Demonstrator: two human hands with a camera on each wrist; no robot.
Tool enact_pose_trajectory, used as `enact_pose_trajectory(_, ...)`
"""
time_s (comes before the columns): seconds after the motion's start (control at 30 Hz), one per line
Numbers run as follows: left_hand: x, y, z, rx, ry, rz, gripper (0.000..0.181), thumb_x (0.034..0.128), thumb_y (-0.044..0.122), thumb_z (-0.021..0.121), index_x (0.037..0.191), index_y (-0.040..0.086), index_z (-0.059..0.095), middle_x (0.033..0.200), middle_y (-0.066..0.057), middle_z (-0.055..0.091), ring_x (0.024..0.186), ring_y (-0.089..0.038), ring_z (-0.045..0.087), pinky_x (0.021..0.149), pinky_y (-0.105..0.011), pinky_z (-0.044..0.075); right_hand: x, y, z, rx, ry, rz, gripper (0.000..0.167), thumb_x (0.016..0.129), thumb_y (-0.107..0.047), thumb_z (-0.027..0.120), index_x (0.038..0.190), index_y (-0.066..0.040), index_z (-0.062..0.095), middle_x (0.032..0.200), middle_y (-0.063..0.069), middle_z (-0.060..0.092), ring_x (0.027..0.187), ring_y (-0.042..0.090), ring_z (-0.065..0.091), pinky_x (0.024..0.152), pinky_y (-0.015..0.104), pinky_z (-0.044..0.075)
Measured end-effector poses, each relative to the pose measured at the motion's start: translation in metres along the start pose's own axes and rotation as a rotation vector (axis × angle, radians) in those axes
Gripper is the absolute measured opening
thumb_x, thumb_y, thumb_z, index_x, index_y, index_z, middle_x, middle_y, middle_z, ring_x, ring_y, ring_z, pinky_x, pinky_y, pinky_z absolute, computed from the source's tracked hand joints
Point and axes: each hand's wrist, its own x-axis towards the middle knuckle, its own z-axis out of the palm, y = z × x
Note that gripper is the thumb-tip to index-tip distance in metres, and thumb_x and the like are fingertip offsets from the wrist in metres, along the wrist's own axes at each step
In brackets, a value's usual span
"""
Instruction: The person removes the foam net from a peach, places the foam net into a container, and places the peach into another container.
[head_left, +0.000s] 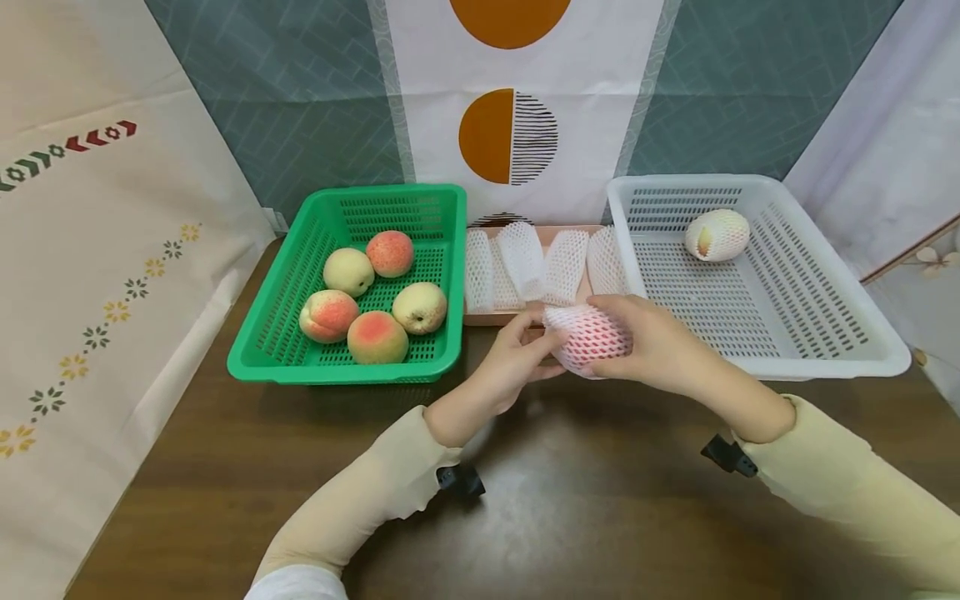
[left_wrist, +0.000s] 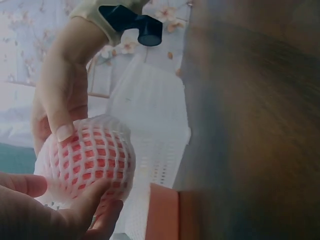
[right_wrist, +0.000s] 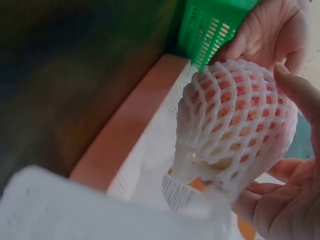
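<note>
Between both hands, above the front of the table, is a red peach in a white foam net (head_left: 588, 340). My right hand (head_left: 648, 342) grips it from the right, thumb on the near side and fingers over the top. From the left, the thumb and fingers of my left hand (head_left: 517, 354) pinch the net's edge. In the right wrist view the netted peach (right_wrist: 235, 120) shows the net's loose, gathered end. The left wrist view has the red skin showing through the mesh of the netted peach (left_wrist: 95, 160).
A green basket (head_left: 457, 333) with several bare peaches (head_left: 378, 337) stands at left. Behind my hands, a pink box (head_left: 491, 318) holds several white foam nets (head_left: 521, 258). On the right, a white basket (head_left: 840, 367) contains one netted peach (head_left: 717, 235). A patterned cloth (head_left: 307, 108) hangs behind.
</note>
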Motion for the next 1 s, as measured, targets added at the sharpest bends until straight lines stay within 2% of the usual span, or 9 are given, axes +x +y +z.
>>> enact_pose_trajectory(0.2, -0.003, -0.014, -0.011, 0.010, 0.004, -0.044, 0.032, 0.0937, 0.009, 0.055, 0.123, -0.002, 0.044, 0.110, -0.015, 0.054, 0.090, -0.018, 0.059, 0.085, -0.041, 0.055, -0.004, -0.002, 0.023, 0.006, -0.028, 0.024, 0.075, 0.071, -0.030, 0.082, 0.131, 0.002, 0.050, 0.120, 0.026, 0.057, 0.103, 0.036, 0.058, 0.086, 0.053, 0.049)
enact_pose_trajectory(0.4, -0.004, -0.025, -0.021, -0.039, -0.006, -0.063, 0.030, 0.0912, 0.005, 0.054, 0.119, -0.001, 0.044, 0.103, -0.010, 0.054, 0.081, -0.014, 0.060, 0.085, -0.043, 0.055, -0.002, 0.001, 0.037, 0.049, -0.046, 0.040, 0.079, 0.069, -0.029, 0.084, 0.132, 0.002, 0.049, 0.122, 0.026, 0.055, 0.105, 0.035, 0.056, 0.086, 0.051, 0.049)
enact_pose_trajectory(0.63, 0.000, -0.030, -0.030, -0.043, -0.043, -0.123, 0.033, 0.0882, 0.001, 0.053, 0.119, -0.002, 0.041, 0.100, -0.008, 0.048, 0.081, -0.015, 0.058, 0.090, -0.048, 0.051, -0.003, 0.007, 0.049, 0.077, -0.056, 0.069, 0.077, 0.068, -0.030, 0.085, 0.131, -0.001, 0.051, 0.118, 0.022, 0.057, 0.101, 0.032, 0.057, 0.082, 0.049, 0.050)
enact_pose_trajectory(0.8, 0.004, -0.035, -0.033, -0.002, -0.054, -0.169, 0.036, 0.0884, 0.000, 0.052, 0.123, -0.003, 0.040, 0.104, -0.010, 0.045, 0.084, -0.018, 0.057, 0.088, -0.045, 0.053, -0.003, 0.012, 0.058, 0.083, -0.064, 0.059, 0.077, 0.067, -0.030, 0.085, 0.129, -0.001, 0.052, 0.116, 0.022, 0.058, 0.101, 0.033, 0.057, 0.081, 0.049, 0.050)
enact_pose_trajectory(1.0, 0.006, -0.037, -0.036, -0.005, -0.056, -0.193, 0.038, 0.0888, 0.003, 0.052, 0.124, -0.002, 0.039, 0.108, -0.010, 0.044, 0.085, -0.019, 0.057, 0.090, -0.045, 0.052, -0.002, 0.015, 0.062, 0.100, -0.070, 0.051, 0.076, 0.068, -0.028, 0.085, 0.130, 0.000, 0.051, 0.117, 0.022, 0.057, 0.101, 0.033, 0.057, 0.082, 0.049, 0.050)
